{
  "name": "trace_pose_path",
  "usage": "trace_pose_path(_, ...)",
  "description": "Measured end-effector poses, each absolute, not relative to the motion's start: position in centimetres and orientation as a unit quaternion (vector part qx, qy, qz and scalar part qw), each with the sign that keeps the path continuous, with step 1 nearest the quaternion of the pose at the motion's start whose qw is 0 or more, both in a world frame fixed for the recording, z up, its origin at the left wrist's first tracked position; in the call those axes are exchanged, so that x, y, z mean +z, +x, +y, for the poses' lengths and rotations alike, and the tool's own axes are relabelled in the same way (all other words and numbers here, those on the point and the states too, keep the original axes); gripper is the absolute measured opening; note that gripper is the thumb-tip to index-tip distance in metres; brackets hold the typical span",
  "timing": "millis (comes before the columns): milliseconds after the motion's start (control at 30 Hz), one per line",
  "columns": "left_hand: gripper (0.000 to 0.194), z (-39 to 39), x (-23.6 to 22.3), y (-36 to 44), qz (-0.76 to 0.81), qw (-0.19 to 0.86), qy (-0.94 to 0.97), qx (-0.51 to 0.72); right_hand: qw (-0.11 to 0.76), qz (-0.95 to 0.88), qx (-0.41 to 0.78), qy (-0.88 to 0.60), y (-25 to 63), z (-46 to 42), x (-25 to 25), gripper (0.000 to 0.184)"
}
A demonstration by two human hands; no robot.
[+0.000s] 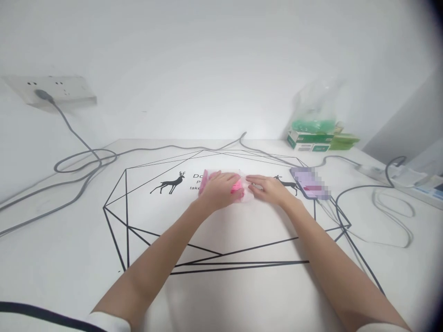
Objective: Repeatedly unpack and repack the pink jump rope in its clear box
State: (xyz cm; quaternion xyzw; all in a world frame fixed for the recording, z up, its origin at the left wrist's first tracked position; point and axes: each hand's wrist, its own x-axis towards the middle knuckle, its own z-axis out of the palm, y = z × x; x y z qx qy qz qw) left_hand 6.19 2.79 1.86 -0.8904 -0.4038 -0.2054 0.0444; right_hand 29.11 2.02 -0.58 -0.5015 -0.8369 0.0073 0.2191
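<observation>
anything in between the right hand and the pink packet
Nothing visible: the right hand has its fingertips at the clear right end of the pink packet. The left hand covers much of the packet's left part, outside that gap.

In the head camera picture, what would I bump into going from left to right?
Wall socket, left deer print, left hand on the pink packet, right hand, phone.

The partly covered print on the white tabletop (242,226) shows "Do" and "take".
</observation>
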Motion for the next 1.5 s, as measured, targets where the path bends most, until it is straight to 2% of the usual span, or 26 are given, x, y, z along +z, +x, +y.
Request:
trace_pose_path(167, 0.038, 3.8, 0.8, 8.9, -0.410, 0.020, -0.900, -0.147, 0.168, -0.856, 0.000, -0.489, 29.6, 2.7, -1.1, 0.036)
trace_pose_path(500, 0.031, 3.1, -0.2, 8.7, -0.392, 0.043, -0.899, -0.189, 0.082, -0.882, 0.000, -0.464, 29.1, 3.0, -1.5, 0.026)
trace_pose_path(833, 0.031, 2.4, -2.1, 7.1, -0.349, 0.092, -0.890, -0.279, 0.112, -0.884, 0.010, -0.454, 28.2, 3.0, -1.8, 0.036)
trace_pose_path(967, 0.032, 2.8, -2.5, 6.9, -0.337, 0.090, -0.894, -0.281, 0.122, -0.865, 0.013, -0.486, 27.9, 4.2, -1.9, 0.047)
trace_pose_path(1167, 0.033, 2.8, -2.2, 6.7, -0.332, 0.087, -0.901, -0.266, 0.097, -0.859, 0.028, -0.502, 27.8, 5.6, -1.4, 0.044)
trace_pose_path(1500, 0.027, 2.8, -2.1, 6.9, -0.318, 0.103, -0.900, -0.278, 0.083, -0.860, 0.055, -0.501, 28.1, 7.6, -2.0, 0.055)
